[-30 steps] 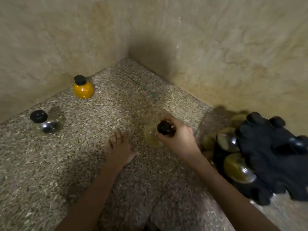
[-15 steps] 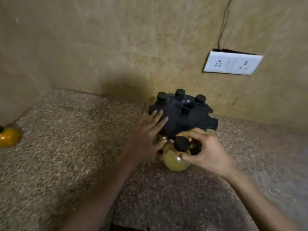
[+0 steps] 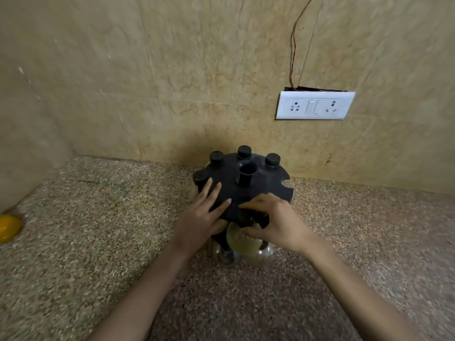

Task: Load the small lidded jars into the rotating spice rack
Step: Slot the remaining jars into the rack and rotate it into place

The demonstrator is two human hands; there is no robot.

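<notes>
two bare forearms reach in from the near edge over a speckled stone tabletop (image 3: 98,242). nearest, clear round jars (image 3: 263,254) show low at the front of a black rotating spice rack (image 3: 266,185). just above them, a small jar (image 3: 240,238) of pale yellowish contents is at the rack's near rim. the right hand (image 3: 278,222) has its grip closed on the jar, fingers and thumb curled round the top. the left hand (image 3: 204,215) lies flat on the rack's top plate, fingers straight, its grip slack. four black lids (image 3: 244,151) stand in the far slots. an orange jar (image 3: 8,227) sits far left. a white socket panel (image 3: 315,105) is on the wall behind.
</notes>
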